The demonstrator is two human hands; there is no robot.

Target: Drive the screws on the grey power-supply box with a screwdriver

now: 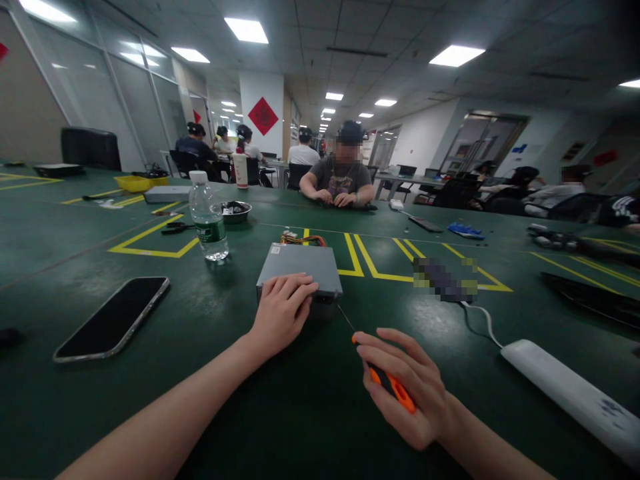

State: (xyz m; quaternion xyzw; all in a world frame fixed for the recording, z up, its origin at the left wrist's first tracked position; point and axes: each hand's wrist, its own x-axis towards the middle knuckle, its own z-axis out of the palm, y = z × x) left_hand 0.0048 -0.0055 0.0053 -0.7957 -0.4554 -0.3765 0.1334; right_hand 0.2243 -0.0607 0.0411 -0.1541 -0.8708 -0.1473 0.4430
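A grey metal computer power supply (305, 261) lies on the green table, its bundle of coloured wires (313, 241) at the far side. My left hand (286, 303) holds it steady, with the fingers close together over its top and near edge and the thumb hidden. In my right hand (407, 387) is a screwdriver with an orange and black handle (395, 390), gripped between thumb and fingers. Its thin shaft (346, 317) points away from me, up and left, with the tip at the near right corner of the power supply. Whether the tip sits in a screw I cannot tell.
Left of the power supply stand a water bottle (209, 217) and a metal bowl (235, 212), with a phone (115, 317) nearer me. At right lies a white power strip (570, 393) with its cable. Across the table sits a person (337, 177).
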